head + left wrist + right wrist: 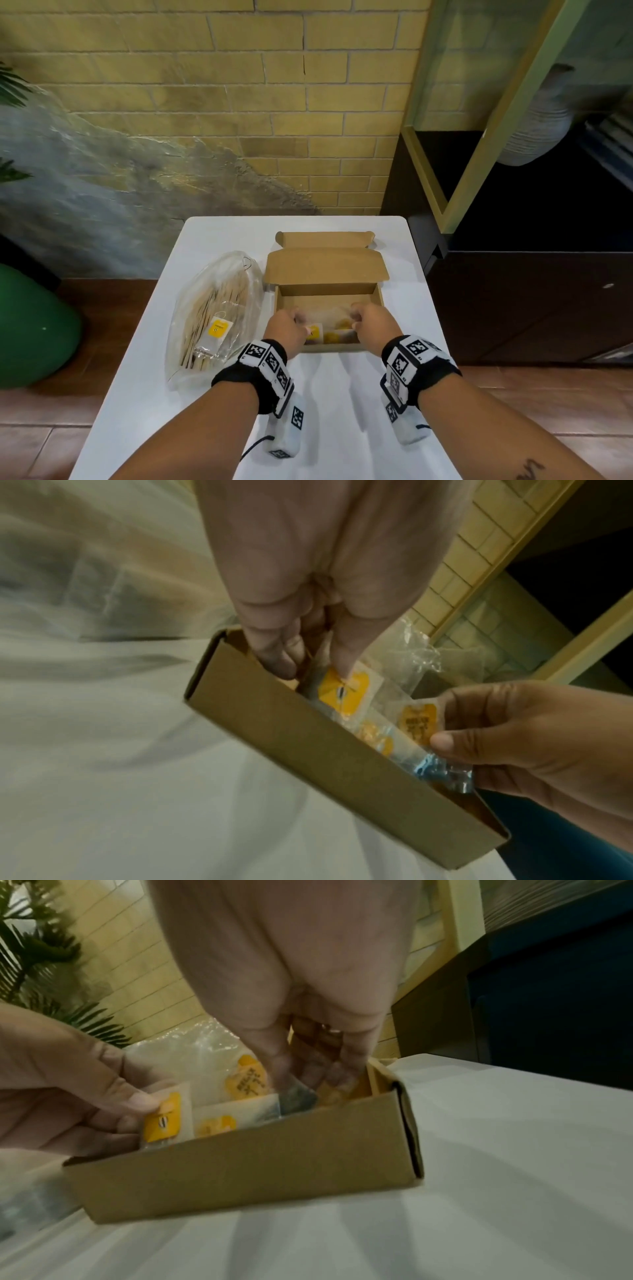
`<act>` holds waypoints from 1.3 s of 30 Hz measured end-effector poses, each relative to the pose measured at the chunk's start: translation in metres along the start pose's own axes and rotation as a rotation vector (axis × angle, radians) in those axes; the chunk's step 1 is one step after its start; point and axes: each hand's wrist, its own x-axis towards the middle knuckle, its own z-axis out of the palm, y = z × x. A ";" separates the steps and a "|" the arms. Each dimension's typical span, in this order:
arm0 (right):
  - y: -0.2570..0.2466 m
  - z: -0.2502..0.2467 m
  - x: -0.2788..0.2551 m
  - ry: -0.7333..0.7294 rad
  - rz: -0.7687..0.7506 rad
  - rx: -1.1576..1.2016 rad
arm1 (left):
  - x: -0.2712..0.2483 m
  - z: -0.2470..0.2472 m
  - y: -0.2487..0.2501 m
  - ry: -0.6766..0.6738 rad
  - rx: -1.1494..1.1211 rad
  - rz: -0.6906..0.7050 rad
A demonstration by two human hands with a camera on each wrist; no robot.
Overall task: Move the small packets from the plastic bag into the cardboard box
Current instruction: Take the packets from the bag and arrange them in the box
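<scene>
An open cardboard box (329, 348) stands mid-table with its lid folded back. Both hands reach into it. My left hand (291, 325) pinches a small clear packet with a yellow label (342, 696) at the box's left end; the right wrist view shows that packet (164, 1118) standing on edge. My right hand (366, 322) curls its fingers (308, 1077) round another clear packet (419, 722) at the right end. More yellow-labelled packets (334, 335) lie on the box floor. The plastic bag (212, 308) lies left of the box and holds one packet (218, 330) among wooden sticks.
The white table (342, 394) is narrow, with the box near its right side and the bag near its left edge. A brick wall is behind, a dark cabinet (513, 308) to the right, and a green rounded object (30, 325) on the floor to the left.
</scene>
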 end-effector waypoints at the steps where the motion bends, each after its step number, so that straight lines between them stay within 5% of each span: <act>1: -0.002 -0.005 0.000 0.024 0.004 0.000 | -0.001 -0.003 0.002 0.038 -0.018 0.018; 12: -0.003 -0.050 0.027 0.182 -0.112 -0.104 | 0.018 -0.049 0.044 0.191 0.071 0.192; 22: -0.009 -0.032 0.044 -0.130 -0.125 -0.419 | 0.032 -0.030 0.060 -0.091 0.924 0.392; 29: -0.012 -0.028 0.042 -0.104 -0.159 -0.563 | 0.045 -0.023 0.038 -0.136 0.918 0.311; 39: -0.012 -0.041 0.048 0.011 -0.212 -0.643 | 0.059 -0.029 0.048 -0.024 0.977 0.359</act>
